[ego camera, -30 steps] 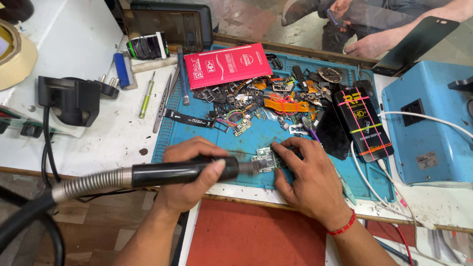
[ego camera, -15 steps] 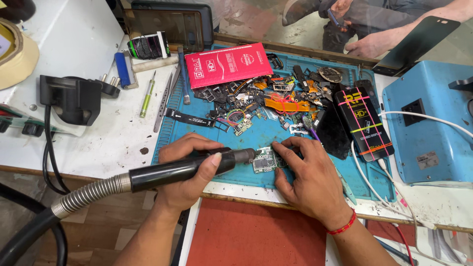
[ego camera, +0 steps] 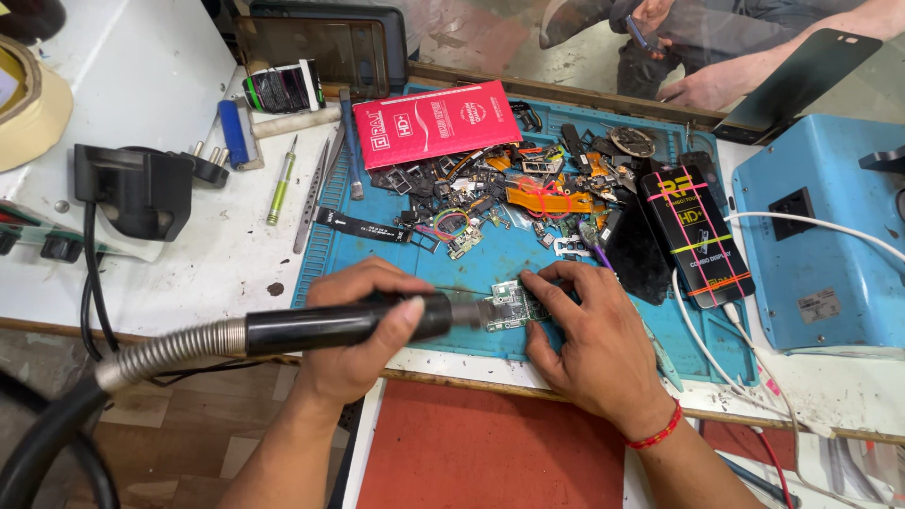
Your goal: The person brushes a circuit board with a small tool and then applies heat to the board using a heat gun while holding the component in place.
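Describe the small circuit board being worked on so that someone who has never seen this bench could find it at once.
Start at the blue work mat covering the middle of the bench and go to its near edge, between the two hands. There the small circuit board lies flat under the right hand fingertips, with the nozzle of the black hot-air handle in the left hand aimed at it. Unlike the heaped loose parts farther back, it lies alone.

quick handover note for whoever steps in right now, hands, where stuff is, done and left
Left hand grips the black hot-air wand, nozzle at the small circuit board.
Right hand pins the board on the blue mat, fingers on its far edge.
Loose parts pile and red packet lie farther back on the mat; tweezers and green screwdriver to the left.
Done: board set and held under the nozzle.
Left: cannot tell whether any part has come loose.
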